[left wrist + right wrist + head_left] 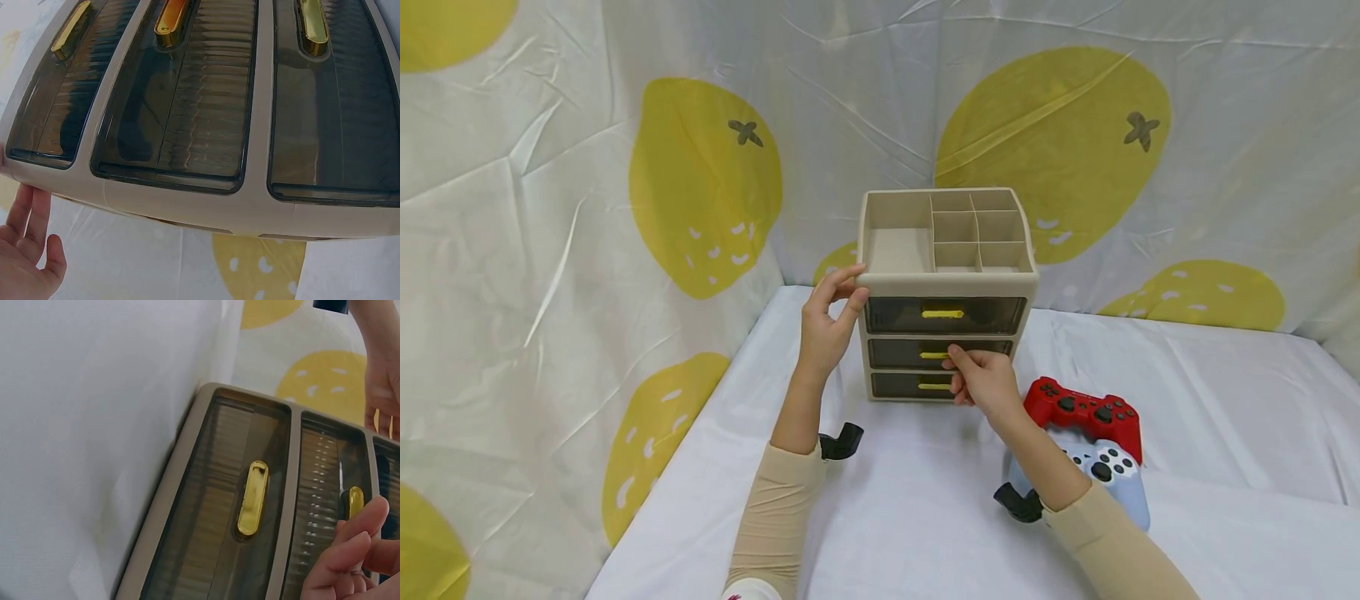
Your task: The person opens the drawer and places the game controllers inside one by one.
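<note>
A beige desktop organizer (pixel 947 285) stands upright with three dark see-through drawers, all closed. My left hand (pixel 823 333) rests at its upper left corner; in the left wrist view the fingers (pixel 39 215) reach the side with the thumb apart. At the middle drawer (pixel 891 354), my right hand (pixel 988 383) pinches the right end of the gold handle (pixel 356 499), thumb and forefinger together. Above and below it, the top handle (pixel 942 314) and bottom handle (pixel 253 499) are untouched. The right hand covers part of the lower two drawers.
Right of the organizer lie a red game controller (pixel 1090 410) and a light blue one (pixel 1123 483), partly under my right forearm. Open compartments (pixel 898 250) top the organizer. A lemon-print curtain (pixel 850 108) hangs behind the white-covered table (pixel 917 517).
</note>
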{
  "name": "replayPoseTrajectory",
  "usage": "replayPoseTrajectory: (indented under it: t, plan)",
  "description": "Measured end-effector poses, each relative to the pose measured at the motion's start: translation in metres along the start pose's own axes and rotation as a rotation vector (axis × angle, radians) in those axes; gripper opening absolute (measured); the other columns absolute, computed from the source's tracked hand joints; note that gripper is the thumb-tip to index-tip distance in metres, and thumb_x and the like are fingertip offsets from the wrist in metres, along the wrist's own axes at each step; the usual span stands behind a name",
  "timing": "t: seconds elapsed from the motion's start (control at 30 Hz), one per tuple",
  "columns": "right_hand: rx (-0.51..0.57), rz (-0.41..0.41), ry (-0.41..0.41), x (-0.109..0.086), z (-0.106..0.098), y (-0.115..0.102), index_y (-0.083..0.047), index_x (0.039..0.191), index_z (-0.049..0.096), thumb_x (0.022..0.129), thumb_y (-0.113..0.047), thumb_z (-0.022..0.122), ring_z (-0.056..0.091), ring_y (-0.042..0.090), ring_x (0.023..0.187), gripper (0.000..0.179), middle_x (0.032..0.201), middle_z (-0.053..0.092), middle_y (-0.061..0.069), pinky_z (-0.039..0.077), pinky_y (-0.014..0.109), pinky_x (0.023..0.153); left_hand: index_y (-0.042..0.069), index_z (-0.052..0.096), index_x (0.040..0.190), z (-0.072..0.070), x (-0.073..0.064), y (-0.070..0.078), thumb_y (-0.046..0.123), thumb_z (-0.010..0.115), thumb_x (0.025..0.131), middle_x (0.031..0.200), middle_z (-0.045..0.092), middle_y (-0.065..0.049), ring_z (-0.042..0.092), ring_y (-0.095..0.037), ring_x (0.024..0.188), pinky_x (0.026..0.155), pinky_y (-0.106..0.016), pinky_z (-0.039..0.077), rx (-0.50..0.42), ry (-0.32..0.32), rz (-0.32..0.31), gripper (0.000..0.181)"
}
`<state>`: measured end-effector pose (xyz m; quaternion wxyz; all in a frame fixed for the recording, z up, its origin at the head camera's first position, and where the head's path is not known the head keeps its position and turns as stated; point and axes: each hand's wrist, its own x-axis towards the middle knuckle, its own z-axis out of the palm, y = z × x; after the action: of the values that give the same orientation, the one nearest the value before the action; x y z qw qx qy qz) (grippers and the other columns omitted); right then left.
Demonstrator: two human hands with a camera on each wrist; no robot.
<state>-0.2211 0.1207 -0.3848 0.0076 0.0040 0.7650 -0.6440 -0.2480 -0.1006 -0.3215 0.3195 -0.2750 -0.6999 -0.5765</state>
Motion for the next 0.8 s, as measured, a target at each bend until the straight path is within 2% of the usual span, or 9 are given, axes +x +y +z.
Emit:
replayPoseTrajectory:
  t: [0.5, 0.67, 0.8]
  plan:
    - [-0.026, 0.035, -0.009, -0.02, -0.002, -0.001, 0.006, 0.096, 0.064, 0.09, -0.044, 0.055, 0.054, 0.02, 0.047, 0.051, 0.058, 0.055, 0.009, 0.046, 0.026, 0.049, -0.005, 0.058, 0.113, -0.001, 0.001, 0.0, -0.007, 0.06, 0.084, 0.089, 0.058, -0.017, 0.058, -0.028, 0.086, 0.083, -0.034, 0.045, -0.007, 0.003, 0.003, 0.029]
    - [-0.025, 0.025, -0.02, -0.03, -0.003, -0.002, 0.007, 0.094, 0.063, 0.09, -0.042, 0.056, 0.054, 0.021, 0.045, 0.051, 0.057, 0.054, 0.01, 0.045, 0.026, 0.047, -0.006, 0.058, 0.113, -0.001, 0.001, -0.001, -0.007, 0.061, 0.084, 0.089, 0.058, -0.018, 0.058, -0.028, 0.086, 0.083, -0.033, 0.045, -0.008, 0.004, -0.001, 0.029]
    - [-0.056, 0.046, -0.022, -0.036, -0.005, -0.003, 0.004, 0.093, 0.065, 0.089, -0.043, 0.056, 0.054, 0.023, 0.046, 0.049, 0.058, 0.055, 0.011, 0.046, 0.027, 0.048, -0.005, 0.059, 0.113, -0.001, 0.001, -0.002, -0.007, 0.061, 0.084, 0.09, 0.058, -0.018, 0.058, -0.028, 0.086, 0.082, -0.033, 0.045, -0.005, 0.006, -0.001, 0.029]
